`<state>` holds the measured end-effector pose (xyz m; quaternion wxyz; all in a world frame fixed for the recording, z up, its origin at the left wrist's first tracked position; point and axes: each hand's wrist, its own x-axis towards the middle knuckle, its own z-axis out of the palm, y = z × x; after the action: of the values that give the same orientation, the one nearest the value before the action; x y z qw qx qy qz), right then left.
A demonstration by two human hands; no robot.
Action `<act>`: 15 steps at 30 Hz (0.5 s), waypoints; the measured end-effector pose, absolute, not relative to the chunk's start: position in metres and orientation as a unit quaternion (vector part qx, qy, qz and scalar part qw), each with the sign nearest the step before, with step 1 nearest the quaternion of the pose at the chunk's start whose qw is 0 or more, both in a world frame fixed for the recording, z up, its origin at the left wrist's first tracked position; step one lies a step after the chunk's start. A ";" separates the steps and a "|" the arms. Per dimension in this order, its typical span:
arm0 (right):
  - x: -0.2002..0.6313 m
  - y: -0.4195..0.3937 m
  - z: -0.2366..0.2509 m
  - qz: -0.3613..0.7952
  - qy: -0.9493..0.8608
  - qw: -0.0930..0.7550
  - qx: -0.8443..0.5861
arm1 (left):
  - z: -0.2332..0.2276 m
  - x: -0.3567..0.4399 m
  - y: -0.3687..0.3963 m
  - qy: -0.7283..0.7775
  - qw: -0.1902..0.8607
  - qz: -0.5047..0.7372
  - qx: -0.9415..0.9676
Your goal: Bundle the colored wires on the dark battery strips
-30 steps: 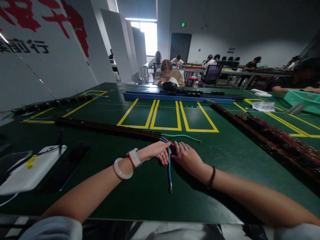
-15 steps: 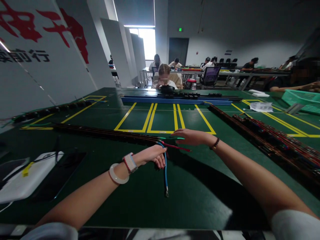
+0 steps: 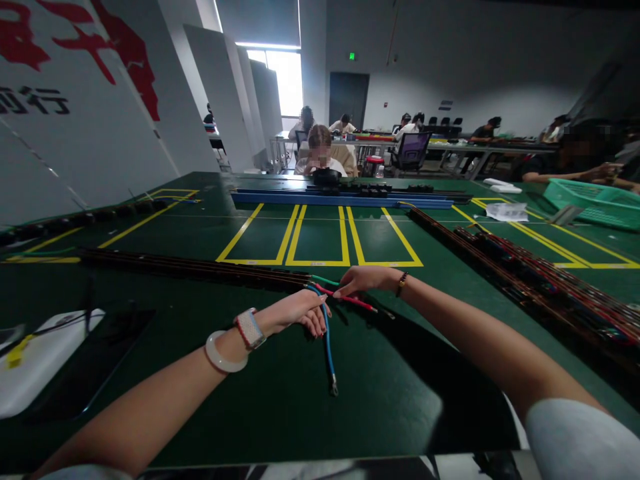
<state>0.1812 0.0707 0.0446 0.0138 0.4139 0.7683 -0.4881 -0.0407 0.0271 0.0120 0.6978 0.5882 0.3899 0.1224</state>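
My left hand is closed at the end of a long dark rail, its thumb over a blue cable. That cable bends toward me and ends in a metal ring lug. Thumb and fingertips of my right hand pinch a red cable, which points right from the same rail end. Behind it a green cable runs partly under my right hand, hiding much of its length.
At right lies a thick bundle of dark rails and coloured wires. Blue rails cross the far side, and a green basket stands at far right. A white device sits at left. People work behind the table.
My right hand has gone from stretched out over the green cable to pinching the red cable. My left hand stays at the blue cable. The view has turned slightly right.
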 end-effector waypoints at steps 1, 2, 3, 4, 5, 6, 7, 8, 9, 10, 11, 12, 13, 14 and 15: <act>0.181 0.067 0.042 -0.512 0.756 0.001 0.407 | 0.011 -0.040 0.028 0.386 0.707 0.129 0.578; 0.180 0.063 0.039 -0.539 0.741 -0.014 0.401 | 0.011 -0.040 0.028 0.380 0.719 0.136 0.566; 0.178 0.059 0.037 -0.566 0.722 -0.031 0.396 | 0.012 -0.040 0.028 0.373 0.733 0.142 0.551; 0.177 0.054 0.034 -0.593 0.700 -0.048 0.394 | 0.013 -0.040 0.028 0.365 0.749 0.144 0.535; 0.175 0.050 0.032 -0.617 0.677 -0.065 0.396 | 0.014 -0.040 0.028 0.358 0.763 0.143 0.519; 0.173 0.045 0.030 -0.634 0.657 -0.081 0.400 | 0.016 -0.039 0.027 0.355 0.774 0.139 0.506; 0.171 0.041 0.029 -0.645 0.641 -0.091 0.405 | 0.018 -0.038 0.026 0.355 0.780 0.135 0.497; 0.169 0.038 0.028 -0.652 0.631 -0.097 0.408 | 0.019 -0.038 0.025 0.357 0.783 0.134 0.492; 0.168 0.035 0.028 -0.657 0.626 -0.096 0.410 | 0.020 -0.037 0.024 0.359 0.784 0.138 0.488; 0.167 0.033 0.028 -0.661 0.623 -0.090 0.408 | 0.021 -0.035 0.022 0.358 0.785 0.145 0.484; 0.166 0.032 0.028 -0.668 0.620 -0.081 0.404 | 0.021 -0.034 0.021 0.355 0.789 0.156 0.477; 0.167 0.031 0.027 -0.678 0.615 -0.069 0.397 | 0.021 -0.033 0.019 0.349 0.794 0.169 0.468; 0.167 0.030 0.027 -0.692 0.606 -0.057 0.390 | 0.021 -0.033 0.017 0.342 0.800 0.181 0.458; 0.168 0.029 0.027 -0.707 0.593 -0.046 0.383 | 0.021 -0.032 0.015 0.336 0.806 0.193 0.449; 0.170 0.028 0.026 -0.725 0.577 -0.037 0.375 | 0.021 -0.031 0.013 0.330 0.810 0.203 0.440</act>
<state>0.1695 0.0281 0.0264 -0.0368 0.3754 0.5767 -0.7247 -0.0308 0.0133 0.0211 0.8100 0.4399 0.3302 0.2033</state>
